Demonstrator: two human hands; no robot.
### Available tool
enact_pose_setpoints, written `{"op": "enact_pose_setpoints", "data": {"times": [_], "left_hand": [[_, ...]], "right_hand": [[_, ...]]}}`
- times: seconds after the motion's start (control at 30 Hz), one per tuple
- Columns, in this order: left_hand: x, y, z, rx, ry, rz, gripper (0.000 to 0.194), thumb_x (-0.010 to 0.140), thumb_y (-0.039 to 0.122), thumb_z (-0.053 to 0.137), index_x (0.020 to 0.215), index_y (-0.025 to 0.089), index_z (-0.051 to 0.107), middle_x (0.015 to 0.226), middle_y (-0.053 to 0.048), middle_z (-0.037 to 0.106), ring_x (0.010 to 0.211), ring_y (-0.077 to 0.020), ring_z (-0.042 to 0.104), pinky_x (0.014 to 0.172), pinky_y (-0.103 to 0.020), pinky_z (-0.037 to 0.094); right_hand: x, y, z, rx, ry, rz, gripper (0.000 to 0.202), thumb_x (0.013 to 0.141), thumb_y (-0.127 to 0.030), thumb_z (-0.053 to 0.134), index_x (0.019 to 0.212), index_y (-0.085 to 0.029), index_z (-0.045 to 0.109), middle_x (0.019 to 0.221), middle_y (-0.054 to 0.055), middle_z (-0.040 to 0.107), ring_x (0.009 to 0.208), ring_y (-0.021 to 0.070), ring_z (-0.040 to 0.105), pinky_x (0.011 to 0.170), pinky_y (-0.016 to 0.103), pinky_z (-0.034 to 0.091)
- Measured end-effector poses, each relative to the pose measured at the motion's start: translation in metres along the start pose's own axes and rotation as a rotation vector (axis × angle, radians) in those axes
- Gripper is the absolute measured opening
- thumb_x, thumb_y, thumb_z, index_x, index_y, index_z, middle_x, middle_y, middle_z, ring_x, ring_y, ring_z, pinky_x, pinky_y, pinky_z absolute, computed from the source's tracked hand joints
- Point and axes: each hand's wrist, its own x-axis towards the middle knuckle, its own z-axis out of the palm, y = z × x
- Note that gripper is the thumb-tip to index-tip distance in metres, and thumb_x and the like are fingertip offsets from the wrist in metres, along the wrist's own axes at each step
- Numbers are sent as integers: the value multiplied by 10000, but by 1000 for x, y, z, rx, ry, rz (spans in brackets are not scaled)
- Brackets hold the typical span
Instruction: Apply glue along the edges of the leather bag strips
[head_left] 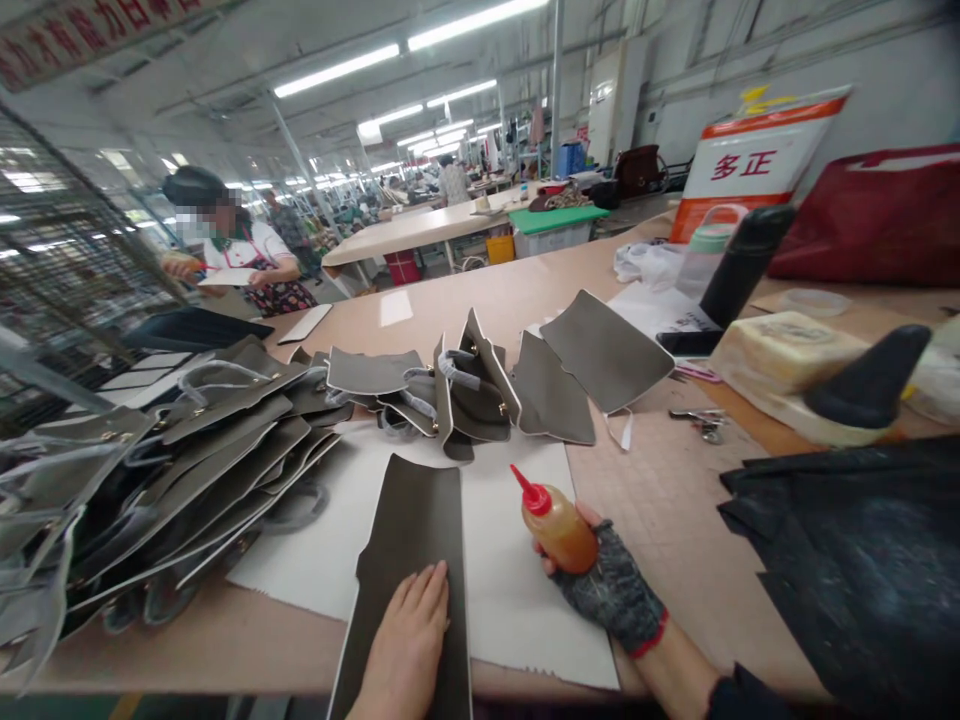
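Observation:
My left hand (pixel 409 640) lies flat, fingers stretched, on a dark grey-brown bag panel (pixel 416 515) with pale edges. The panel rests on a white sheet (pixel 510 600) at the table's near side. In a grey fingerless glove with a red cuff, my right hand (pixel 607 585) is wrapped round a squeeze bottle (pixel 559 528) of amber liquid. Its red nozzle tilts up to the left, above the sheet and apart from the panel. Beyond the sheet stand partly assembled bag pieces (pixel 472 390) with wrapped handles.
A heap of bag parts (pixel 217 470) fills the left side. At right lie black sheets (pixel 855 560), small metal tools (pixel 701 425), a yellowish block (pixel 787 345) and a black flask (pixel 746 265). A co-worker (pixel 232 245) stands across the table at far left, holding a pale piece.

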Motion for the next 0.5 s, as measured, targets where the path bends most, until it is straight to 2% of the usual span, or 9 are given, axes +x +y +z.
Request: {"op": "enact_pose_setpoints", "data": {"times": [0.23,0.4,0.5], "left_hand": [[23,-5,-23,-230,-265,-130,487,773,103,499,1238,244,509,1386,3,427,1133,-254,494,904,-396,448],[37,-18,-29,-340,-335,-76,576,730,167,580,1278,289,451,1418,32,384,1108,-269,470,877,-420,436],[42,-20,-34,-376,-330,-66,561,716,204,597,1254,305,470,1412,44,395,1062,-267,488,850,-427,441]], "right_hand": [[7,-4,1,12,46,-27,257,802,-359,556,866,-128,649,705,109,700,610,224,637,471,291,478],[6,-3,3,-23,66,-16,318,818,-400,505,833,-124,662,679,115,696,577,208,630,457,279,478],[3,-4,4,-14,24,2,287,797,-393,545,829,-132,661,692,108,700,593,203,636,469,273,487]]}}
